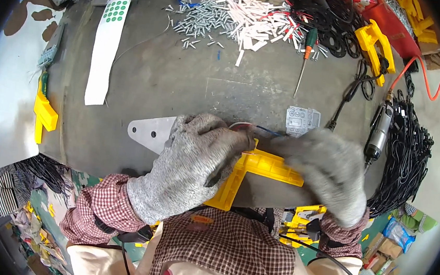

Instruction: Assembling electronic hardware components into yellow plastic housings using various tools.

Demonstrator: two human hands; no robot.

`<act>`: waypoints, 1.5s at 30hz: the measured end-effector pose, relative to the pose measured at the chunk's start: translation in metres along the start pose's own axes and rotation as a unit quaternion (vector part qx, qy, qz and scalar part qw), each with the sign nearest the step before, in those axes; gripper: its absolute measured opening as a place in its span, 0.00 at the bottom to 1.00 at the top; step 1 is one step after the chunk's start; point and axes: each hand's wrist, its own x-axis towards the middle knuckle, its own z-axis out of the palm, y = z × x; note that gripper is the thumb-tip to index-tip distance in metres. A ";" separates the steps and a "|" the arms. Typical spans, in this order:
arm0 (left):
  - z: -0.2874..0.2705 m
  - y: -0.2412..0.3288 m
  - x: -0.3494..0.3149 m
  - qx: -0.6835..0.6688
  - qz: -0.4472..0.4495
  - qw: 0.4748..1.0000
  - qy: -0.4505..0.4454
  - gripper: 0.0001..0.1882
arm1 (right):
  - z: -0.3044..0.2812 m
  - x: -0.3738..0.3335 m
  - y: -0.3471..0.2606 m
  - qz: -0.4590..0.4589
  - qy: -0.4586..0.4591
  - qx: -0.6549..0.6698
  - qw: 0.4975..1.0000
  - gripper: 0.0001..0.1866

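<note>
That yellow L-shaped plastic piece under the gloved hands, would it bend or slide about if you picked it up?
The yellow L-shaped piece looks like moulded plastic with straight, crisp edges, so probably stiff and light. It lies flat on the grey table, so rolling seems unlikely. The knit gloves on the left hand and right hand should grip it well.

Both gloved hands low and close, left hand [191,161] fingers curled, right hand [327,170] blurred, checked sleeves.

Yellow frame's [259,167] middle and thin wires' [247,127] ends under gloved hands.
</note>
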 end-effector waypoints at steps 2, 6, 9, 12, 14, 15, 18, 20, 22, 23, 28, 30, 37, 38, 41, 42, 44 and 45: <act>0.003 -0.001 0.002 -0.023 0.018 0.999 0.031 0.19 | 0.021 0.003 -0.006 0.090 -0.067 0.000 0.994 0.14; 0.006 -0.006 -0.005 -0.140 -0.034 0.989 0.035 0.20 | 0.035 0.006 0.025 -0.017 -0.090 -0.088 0.992 0.13; 0.014 -0.007 -0.011 -0.269 -0.107 0.956 0.050 0.16 | 0.023 0.003 0.038 0.122 0.018 0.105 0.987 0.13; 0.007 -0.008 -0.006 -0.210 -0.062 0.974 0.059 0.11 | 0.039 0.013 0.020 0.217 0.030 0.258 0.941 0.11; 0.008 -0.010 -0.006 -0.214 -0.048 0.973 0.073 0.09 | 0.044 0.021 0.019 0.260 -0.042 0.301 0.917 0.11; 0.008 -0.011 -0.006 -0.216 -0.033 0.972 0.086 0.07 | 0.046 0.021 0.022 0.260 -0.041 0.298 0.918 0.11; 0.013 -0.005 -0.009 -0.344 -0.115 0.925 0.110 0.07 | 0.062 0.020 0.037 0.031 0.032 0.169 0.985 0.11; 0.007 -0.002 -0.007 -0.333 -0.121 0.930 0.094 0.09 | 0.060 0.018 0.037 0.084 0.012 0.239 0.967 0.11; 0.008 -0.002 -0.006 -0.321 -0.129 0.935 0.078 0.12 | 0.059 0.017 0.036 0.138 -0.009 0.308 0.941 0.11; 0.013 -0.003 -0.008 -0.369 -0.142 0.914 0.087 0.14 | 0.056 0.018 0.032 0.160 -0.007 0.308 0.938 0.11; 0.014 -0.020 -0.008 -0.188 0.009 0.980 0.071 0.24 | 0.053 0.014 0.033 0.165 -0.001 0.283 0.945 0.11; 0.013 -0.024 -0.008 -0.219 -0.002 0.975 0.027 0.32 | 0.054 0.013 0.032 0.172 0.000 0.273 0.947 0.11; 0.004 -0.002 -0.001 -0.152 -0.013 0.984 0.088 0.22 | 0.063 0.012 0.031 0.090 0.070 0.215 0.970 0.13; -0.005 0.004 0.003 -0.010 0.035 0.997 0.073 0.18 | 0.061 0.014 0.026 0.092 0.065 0.167 0.980 0.13; -0.006 0.003 0.002 0.282 0.174 0.940 0.084 0.11 | 0.050 0.025 0.011 0.154 0.008 0.144 0.978 0.14; -0.006 -0.002 0.000 0.293 0.203 0.932 0.065 0.13 | 0.048 0.028 0.008 0.215 -0.044 0.168 0.961 0.15; -0.009 -0.004 -0.002 0.230 0.158 0.960 -0.013 0.16 | 0.058 0.028 0.013 0.161 -0.001 0.201 0.966 0.14; -0.011 -0.002 0.000 0.230 0.156 0.961 -0.009 0.16 | 0.062 0.027 0.016 0.109 0.043 0.233 0.965 0.14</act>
